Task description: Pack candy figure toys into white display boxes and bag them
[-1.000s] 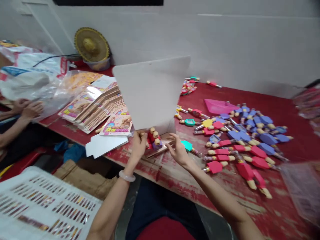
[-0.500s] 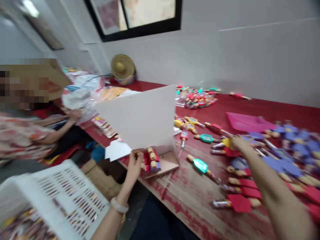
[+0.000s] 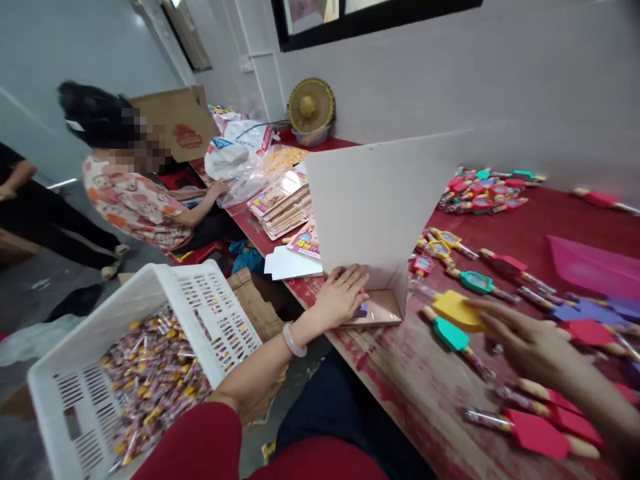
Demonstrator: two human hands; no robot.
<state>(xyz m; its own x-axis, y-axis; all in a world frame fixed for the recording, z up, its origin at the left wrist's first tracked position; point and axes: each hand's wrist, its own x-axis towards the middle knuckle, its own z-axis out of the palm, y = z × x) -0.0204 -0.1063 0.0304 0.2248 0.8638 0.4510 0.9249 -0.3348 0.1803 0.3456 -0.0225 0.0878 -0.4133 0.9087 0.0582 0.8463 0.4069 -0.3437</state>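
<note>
A white cardboard box (image 3: 373, 213) stands at the table's near edge with its tall flap raised. My left hand (image 3: 340, 299) lies over its left end, fingers stretched out flat on the toys inside, which it mostly hides; a bit of purple (image 3: 361, 311) shows beside the fingers. To the right of the box, my right hand (image 3: 530, 343) pinches a yellow paddle-shaped toy (image 3: 456, 309) with a clear tube at its far end. Just below that toy lies a green one (image 3: 451, 335). Several red paddle-shaped toys (image 3: 537, 432) rest near my right forearm.
A white crate (image 3: 214, 313) of small wrapped tubes (image 3: 160, 383) stands at my left. Stacked printed cards (image 3: 285, 203) lie beyond the box. More toys (image 3: 483, 190) are heaped by the wall, near a pink plastic sheet (image 3: 595, 267). A co-worker (image 3: 143, 207) sits at the far left.
My right hand has moved left from the toy pile, bringing the yellow toy toward the box. My left hand has flattened over the toys in the box. The view has swung left.
</note>
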